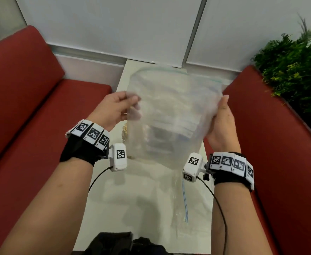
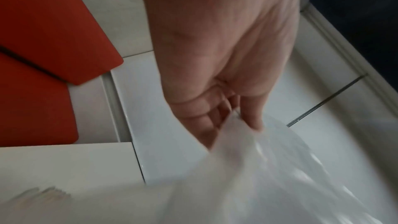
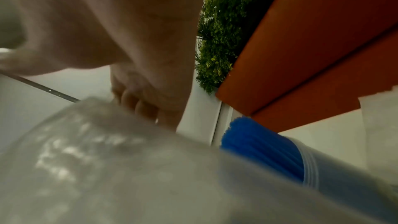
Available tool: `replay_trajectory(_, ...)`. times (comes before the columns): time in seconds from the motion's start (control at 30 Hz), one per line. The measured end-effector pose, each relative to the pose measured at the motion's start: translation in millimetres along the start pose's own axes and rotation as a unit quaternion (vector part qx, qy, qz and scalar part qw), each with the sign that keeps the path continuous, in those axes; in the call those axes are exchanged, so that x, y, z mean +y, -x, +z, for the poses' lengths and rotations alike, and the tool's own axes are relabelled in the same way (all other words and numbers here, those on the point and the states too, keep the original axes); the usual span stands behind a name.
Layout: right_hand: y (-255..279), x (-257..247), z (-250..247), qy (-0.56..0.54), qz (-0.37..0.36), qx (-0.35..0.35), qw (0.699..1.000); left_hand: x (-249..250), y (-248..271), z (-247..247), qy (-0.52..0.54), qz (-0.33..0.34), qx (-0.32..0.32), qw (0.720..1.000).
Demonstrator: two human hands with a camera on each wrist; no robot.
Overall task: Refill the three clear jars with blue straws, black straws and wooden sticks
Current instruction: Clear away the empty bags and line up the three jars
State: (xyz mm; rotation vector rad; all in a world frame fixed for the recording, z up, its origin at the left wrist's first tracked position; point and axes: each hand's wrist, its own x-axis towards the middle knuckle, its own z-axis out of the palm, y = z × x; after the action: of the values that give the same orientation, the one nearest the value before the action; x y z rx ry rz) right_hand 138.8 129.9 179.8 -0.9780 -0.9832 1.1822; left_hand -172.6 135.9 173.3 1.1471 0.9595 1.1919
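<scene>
Both hands hold a large clear zip bag [image 1: 171,111] up over the white table [image 1: 147,205]. My left hand [image 1: 132,105] pinches its left edge between thumb and fingers [image 2: 252,118]. My right hand [image 1: 219,111] grips the right edge, fingers [image 3: 140,105] curled behind the film [image 3: 103,159]. A clear jar [image 3: 327,171] packed with blue straws [image 3: 258,144] stands just beyond the bag in the right wrist view. Pale wooden sticks [image 1: 125,129] peek out left of the bag. Through the bag a dark shape [image 1: 158,137] shows dimly; I cannot tell what it is.
A second clear bag with a blue zip line [image 1: 185,199] lies flat on the near part of the table. Red sofa cushions [image 1: 31,111] flank the narrow table on both sides. A green plant [image 1: 294,67] stands at the far right. Dark cloth [image 1: 123,242] lies at the near edge.
</scene>
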Motion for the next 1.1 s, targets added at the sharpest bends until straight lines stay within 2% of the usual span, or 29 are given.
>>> replay_trajectory(0.07, 1.2, 5.9, 4.6, 0.065, 0.054, -0.060, 0.995, 1.9, -4.8, 6.9, 0.018, 0.035, 0.053, 0.998)
replay_trajectory(0.1, 2.4, 10.6, 6.1, 0.091, 0.057, -0.078, 0.991, 1.9, -6.9, 10.1, -0.001, 0.053, 0.079, 0.995)
replay_trajectory(0.13, 3.7, 14.6, 7.4, 0.106, 0.051, -0.075, 0.990, 1.2, -8.5, 11.7, -0.048, 0.075, 0.118, 0.989)
replay_trajectory(0.23, 3.4, 15.9, 9.9, 0.117, 0.011, -0.019, 0.993, -0.7, -10.6, 9.0, -0.213, 0.122, 0.215, 0.945)
replay_trajectory(0.3, 2.1, 13.5, 12.8, 0.130, -0.025, 0.004, 0.991, 1.7, -12.0, 7.5, -0.234, 0.140, 0.247, 0.930)
replay_trajectory(0.37, 3.8, 10.0, 18.9, 0.137, -0.073, 0.027, 0.987, 6.3, -14.2, 6.9, -0.192, 0.129, 0.268, 0.935)
replay_trajectory(0.4, 5.5, 7.7, 22.3, 0.138, -0.096, 0.039, 0.985, 9.3, -13.6, 7.5, -0.160, 0.098, 0.246, 0.951)
replay_trajectory(0.47, 6.9, 3.9, 26.1, 0.132, -0.117, 0.052, 0.983, 13.4, -9.8, 11.8, -0.104, 0.000, 0.119, 0.987)
replay_trajectory(0.5, 7.6, 2.9, 26.1, 0.127, -0.120, 0.052, 0.983, 12.7, -6.6, 14.2, -0.079, -0.026, 0.053, 0.995)
replay_trajectory(0.53, 8.2, 1.8, 25.1, 0.123, -0.120, 0.052, 0.984, 10.9, -3.7, 16.6, -0.054, -0.024, 0.014, 0.998)
replay_trajectory(0.6, 8.3, 0.9, 21.9, 0.116, -0.113, 0.061, 0.985, 9.6, -2.0, 19.4, -0.077, 0.011, 0.024, 0.997)
replay_trajectory(0.67, 8.3, 2.6, 20.0, 0.128, -0.111, 0.089, 0.981, 6.6, -4.8, 18.8, -0.163, 0.044, 0.094, 0.981)
replay_trajectory(0.77, 7.2, 4.8, 22.3, 0.132, -0.127, 0.121, 0.976, 3.7, -11.4, 22.8, -0.256, 0.083, 0.213, 0.939)
replay_trajectory(0.93, 6.5, 4.6, 23.1, 0.135, -0.136, 0.113, 0.975, 1.9, -12.9, 23.3, -0.337, 0.100, 0.265, 0.898)
replay_trajectory(0.97, 6.8, 4.4, 22.0, 0.132, -0.141, 0.112, 0.975, 1.8, -13.1, 21.3, -0.342, 0.099, 0.257, 0.899)
replay_trajectory(1.0, 7.2, 4.9, 20.4, 0.125, -0.145, 0.111, 0.975, 2.5, -12.7, 19.7, -0.329, 0.096, 0.226, 0.912)
replay_trajectory(1.07, 8.2, 6.0, 17.0, 0.106, -0.145, 0.110, 0.978, 4.8, -9.5, 20.0, -0.224, 0.084, 0.102, 0.966)
replay_trajectory(1.1, 8.9, 6.3, 16.0, 0.095, -0.141, 0.111, 0.979, 5.4, -8.0, 21.2, -0.156, 0.082, 0.043, 0.983)
